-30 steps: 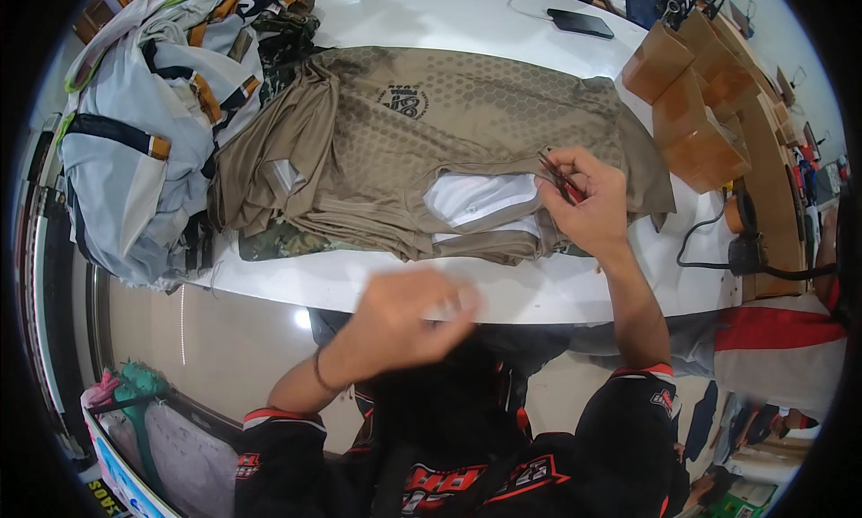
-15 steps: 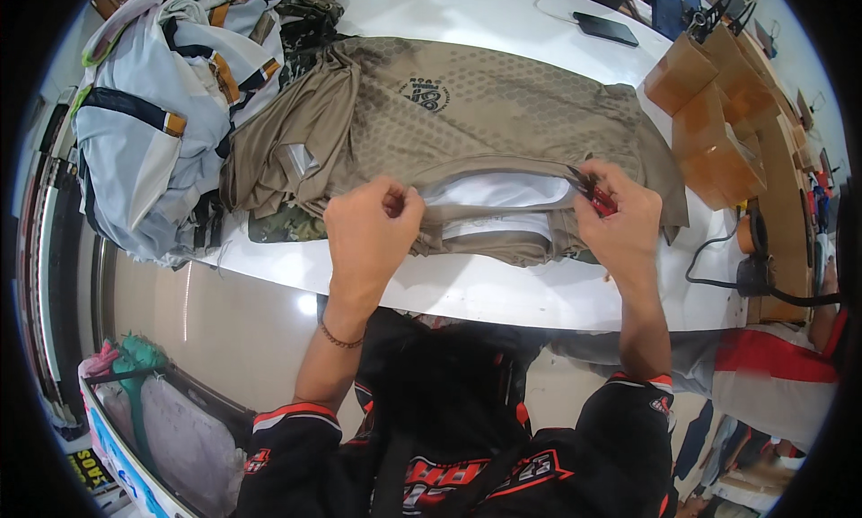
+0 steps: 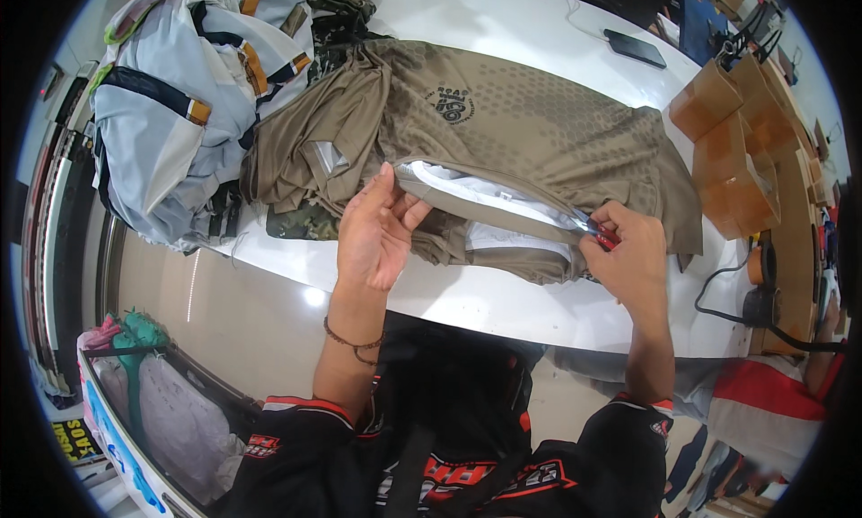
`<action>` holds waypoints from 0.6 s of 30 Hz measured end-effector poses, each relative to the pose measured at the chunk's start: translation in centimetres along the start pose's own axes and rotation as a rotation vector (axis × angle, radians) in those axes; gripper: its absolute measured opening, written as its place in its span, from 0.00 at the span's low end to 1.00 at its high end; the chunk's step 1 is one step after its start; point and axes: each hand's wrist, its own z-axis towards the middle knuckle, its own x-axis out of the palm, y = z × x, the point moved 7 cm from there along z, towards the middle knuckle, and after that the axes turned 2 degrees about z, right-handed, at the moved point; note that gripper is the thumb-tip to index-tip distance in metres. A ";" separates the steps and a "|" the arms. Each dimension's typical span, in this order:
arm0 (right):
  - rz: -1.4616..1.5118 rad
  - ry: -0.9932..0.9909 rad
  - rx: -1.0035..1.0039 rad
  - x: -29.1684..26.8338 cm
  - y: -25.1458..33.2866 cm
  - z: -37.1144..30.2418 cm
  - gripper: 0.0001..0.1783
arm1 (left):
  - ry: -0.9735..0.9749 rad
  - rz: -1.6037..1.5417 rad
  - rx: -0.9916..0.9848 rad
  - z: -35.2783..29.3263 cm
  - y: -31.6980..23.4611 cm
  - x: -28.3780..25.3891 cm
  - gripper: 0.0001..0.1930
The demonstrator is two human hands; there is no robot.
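Across the middle of the white worktop, brown shirt lies spread, printed face up, its lined opening at the near edge. Left hand is palm-up, thumb and forefinger pinching the left end of the opening's near band, other fingers loosely curled. Right hand is closed round the red-handled snips at the band's other end, tips pointing toward the cloth; can't tell if the blades are parted, or if the right fingers also nip fabric. Step in hand, my read: stretching the band between both hands to expose its edge, snips at the ready. Next move calls for holding that tension, picking the exact spot on the edge and bringing the tips in flat, so they catch loose thread only. Main risk: nicking the knit, since band and lining run close together by the blades. Camouflage cloth sticks out below the shirt; grey garments are heaped to the left, cardboard boxes stand right, well apart from the blades.
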 end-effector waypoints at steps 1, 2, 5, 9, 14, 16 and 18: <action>0.008 -0.003 -0.005 0.0 -0.1 0.1 0.10 | 0.020 0.019 0.013 0.1 -0.1 0.0 0.11; 0.051 0.018 0.035 0.1 -0.3 0.2 0.10 | 0.040 0.038 0.025 0.3 -0.1 -0.2 0.11; 0.127 0.042 0.091 0.1 -0.3 0.5 0.10 | 0.056 0.116 0.053 0.4 -0.3 -0.4 0.11; 0.154 0.030 0.055 -0.1 0.1 0.6 0.10 | -0.012 0.293 0.109 0.0 -0.7 -1.5 0.09; 0.253 0.055 0.009 0.7 0.4 0.3 0.12 | -0.101 1.056 0.575 -3.3 -3.4 0.0 0.06; 0.284 0.047 -0.051 0.7 1.7 0.3 0.11 | 0.052 1.246 0.857 -4.5 -4.2 3.0 0.08; 0.383 0.008 -0.105 0.7 2.1 0.2 0.10 | 0.375 1.345 1.143 -6.4 -4.6 7.2 0.11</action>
